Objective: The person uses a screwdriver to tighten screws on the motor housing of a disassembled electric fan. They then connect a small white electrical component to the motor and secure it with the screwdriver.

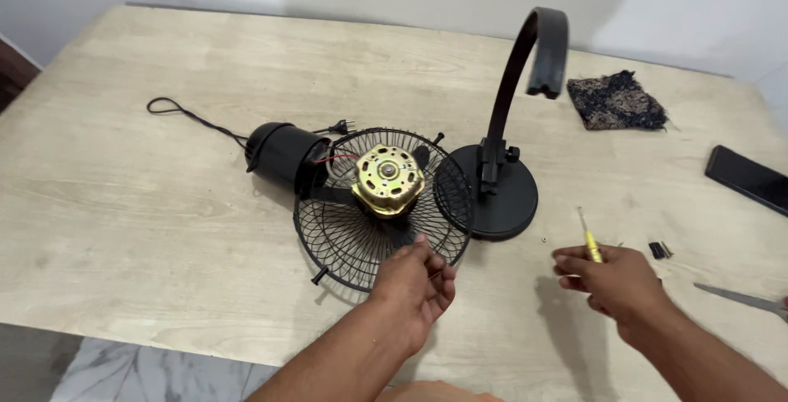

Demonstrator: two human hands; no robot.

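A black wire fan guard (345, 230) lies flat on the wooden table (164, 205), with a gold fan motor (387, 179) in its middle. My left hand (417, 283) rests at the guard's near rim, fingers curled on the wire. A black motor cover (283, 154) with a black cord (193, 119) lies just left of the guard. My right hand (611, 280) hovers to the right and holds a yellow screwdriver (588, 240), tip pointing away. The fan's round black base with a curved arm (505, 156) stands behind the guard.
A dark patterned cloth (616, 100) lies at the back right. A black phone (747, 179) sits at the right edge. Small black parts (659, 249) lie beside my right hand, and a metal blade tip (743, 298) pokes in from the right. Marbled floor (123, 373) shows below the table edge.
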